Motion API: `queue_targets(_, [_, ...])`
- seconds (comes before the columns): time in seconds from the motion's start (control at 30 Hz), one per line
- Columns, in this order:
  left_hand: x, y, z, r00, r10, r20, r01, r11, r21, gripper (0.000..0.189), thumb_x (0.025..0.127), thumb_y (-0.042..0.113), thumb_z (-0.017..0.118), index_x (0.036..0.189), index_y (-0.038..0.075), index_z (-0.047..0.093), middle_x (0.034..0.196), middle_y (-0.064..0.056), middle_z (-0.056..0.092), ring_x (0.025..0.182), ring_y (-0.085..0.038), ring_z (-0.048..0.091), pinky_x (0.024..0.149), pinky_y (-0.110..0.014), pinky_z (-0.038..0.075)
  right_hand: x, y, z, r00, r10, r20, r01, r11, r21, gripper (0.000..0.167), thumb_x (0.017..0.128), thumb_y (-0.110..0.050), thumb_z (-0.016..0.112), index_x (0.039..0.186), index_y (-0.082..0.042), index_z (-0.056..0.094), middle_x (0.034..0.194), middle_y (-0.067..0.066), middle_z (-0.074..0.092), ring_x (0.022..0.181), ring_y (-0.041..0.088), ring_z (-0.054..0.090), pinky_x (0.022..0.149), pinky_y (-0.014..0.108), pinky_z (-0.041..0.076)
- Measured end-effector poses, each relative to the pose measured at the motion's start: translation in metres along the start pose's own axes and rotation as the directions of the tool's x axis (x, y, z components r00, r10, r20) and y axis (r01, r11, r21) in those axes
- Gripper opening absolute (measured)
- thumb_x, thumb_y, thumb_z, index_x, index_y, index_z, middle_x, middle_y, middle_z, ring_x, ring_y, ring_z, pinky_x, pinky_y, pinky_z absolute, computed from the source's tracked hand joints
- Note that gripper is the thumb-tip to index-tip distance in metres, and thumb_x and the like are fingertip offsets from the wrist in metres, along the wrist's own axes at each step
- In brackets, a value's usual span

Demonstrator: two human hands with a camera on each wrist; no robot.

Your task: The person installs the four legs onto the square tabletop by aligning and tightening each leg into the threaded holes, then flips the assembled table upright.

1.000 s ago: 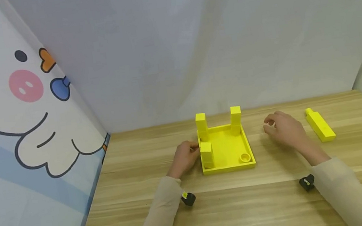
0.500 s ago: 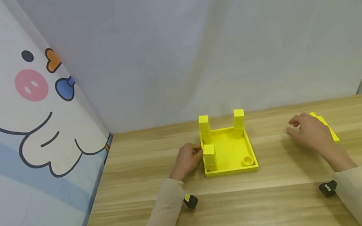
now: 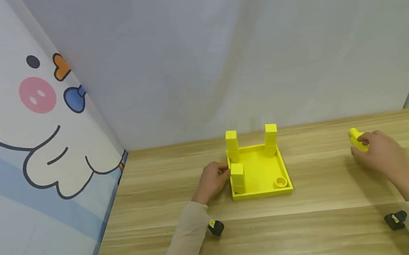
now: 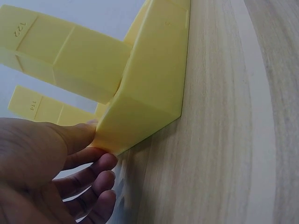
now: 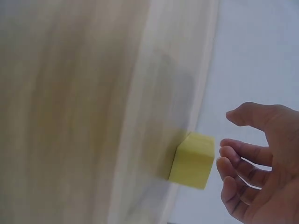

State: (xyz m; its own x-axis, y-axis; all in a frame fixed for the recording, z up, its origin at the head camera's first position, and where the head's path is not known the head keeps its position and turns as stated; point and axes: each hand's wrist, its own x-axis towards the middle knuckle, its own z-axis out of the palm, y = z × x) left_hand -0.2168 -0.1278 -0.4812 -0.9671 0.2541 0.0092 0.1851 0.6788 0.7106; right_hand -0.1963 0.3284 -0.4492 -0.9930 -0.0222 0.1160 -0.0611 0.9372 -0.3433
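Note:
A shallow square yellow tray [image 3: 259, 170] lies on the wooden table. Upright yellow posts occupy its back left [image 3: 232, 142], back right [image 3: 270, 136] and front left [image 3: 238, 176] corners; a round yellow socket [image 3: 281, 182] sits in the front right one. My left hand [image 3: 211, 182] pinches the tray's left wall, its thumb at the rim in the left wrist view. Far to the right, my right hand [image 3: 383, 155] hovers over a loose yellow post [image 3: 357, 140] lying on its side, partly hidden. Thumb and fingers stand apart beside the post [image 5: 192, 161] in the right wrist view.
Behind the wooden table [image 3: 266, 232] rises a pale grey backdrop [image 3: 249, 51]. A cartoon-printed panel [image 3: 5, 190] borders the left side, another the right. Small black devices [image 3: 216, 228] hang at both wrists.
My right hand has moved right, from beside the tray to over the lying post. My left hand stays at the tray's left wall. The head view has shifted slightly.

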Motion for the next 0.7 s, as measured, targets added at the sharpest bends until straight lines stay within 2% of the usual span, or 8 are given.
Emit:
queue_targets(0.17, [0.001, -0.001, 0.000, 1.000, 0.002, -0.008, -0.002, 1.000, 0.008, 0.018, 0.099, 0.013, 0.064, 0.103, 0.003, 0.078, 0.095, -0.012, 0.076, 0.077, -0.014, 0.057, 0.074, -0.028, 0.050, -0.006, 0.017, -0.003, 0.999, 0.033, 0.010, -0.032, 0.999, -0.034, 0.059, 0.092, -0.032, 0.065, 0.120, 0.019, 0.057, 0.113, 0.040, 0.057, 0.092, 0.050, 0.060, 0.065, 0.056, 0.050])
queue_targets(0.33, [0.001, 0.001, 0.000, 1.000, 0.001, 0.000, -0.001, 1.000, 0.005, 0.019, 0.099, 0.013, 0.063, 0.105, 0.002, 0.078, 0.097, -0.013, 0.076, 0.077, -0.014, 0.058, 0.074, -0.028, 0.050, -0.013, 0.028, -0.009, 0.994, 0.077, 0.073, -0.072, 0.995, -0.062, 0.066, 0.092, -0.038, 0.066, 0.119, 0.022, 0.056, 0.109, 0.041, 0.058, 0.088, 0.045, 0.058, 0.063, 0.050, 0.048])
queue_targets(0.43, [0.000, 0.003, -0.001, 1.000, -0.007, 0.001, 0.007, 1.000, 0.001, 0.019, 0.099, 0.012, 0.063, 0.105, 0.002, 0.078, 0.097, -0.013, 0.076, 0.076, -0.013, 0.057, 0.073, -0.028, 0.050, -0.015, 0.032, -0.011, 0.987, 0.095, 0.132, -0.085, 0.993, -0.076, 0.060, 0.093, -0.042, 0.065, 0.104, 0.017, 0.061, 0.085, 0.029, 0.060, 0.073, 0.034, 0.055, 0.056, 0.040, 0.042])
queue_targets(0.53, [0.000, 0.003, -0.001, 1.000, -0.005, 0.001, 0.005, 1.000, -0.005, 0.018, 0.099, 0.012, 0.063, 0.104, 0.002, 0.078, 0.097, -0.013, 0.076, 0.075, -0.013, 0.057, 0.072, -0.027, 0.050, -0.017, 0.034, -0.012, 0.978, 0.111, 0.177, -0.099, 0.992, -0.076, 0.051, 0.094, -0.045, 0.062, 0.087, 0.006, 0.061, 0.068, 0.012, 0.052, 0.065, 0.024, 0.047, 0.054, 0.033, 0.034])
queue_targets(0.6, [0.000, 0.003, -0.001, 1.000, -0.005, 0.002, 0.005, 1.000, -0.006, 0.018, 0.099, 0.012, 0.063, 0.104, 0.002, 0.078, 0.097, -0.013, 0.076, 0.075, -0.013, 0.056, 0.072, -0.027, 0.049, -0.017, 0.034, -0.012, 0.974, 0.121, 0.192, -0.108, 0.991, -0.075, 0.047, 0.094, -0.046, 0.060, 0.082, -0.001, 0.058, 0.066, 0.005, 0.047, 0.064, 0.022, 0.045, 0.054, 0.032, 0.032])
queue_targets(0.7, [0.000, 0.002, 0.000, 1.000, -0.013, 0.005, 0.013, 1.000, -0.003, 0.019, 0.099, 0.013, 0.064, 0.105, 0.003, 0.078, 0.097, -0.013, 0.076, 0.075, -0.013, 0.056, 0.071, -0.027, 0.049, -0.017, 0.035, -0.013, 0.972, 0.131, 0.194, -0.119, 0.990, -0.069, 0.048, 0.094, -0.047, 0.059, 0.087, 0.001, 0.061, 0.067, 0.006, 0.049, 0.064, 0.022, 0.046, 0.053, 0.033, 0.033])
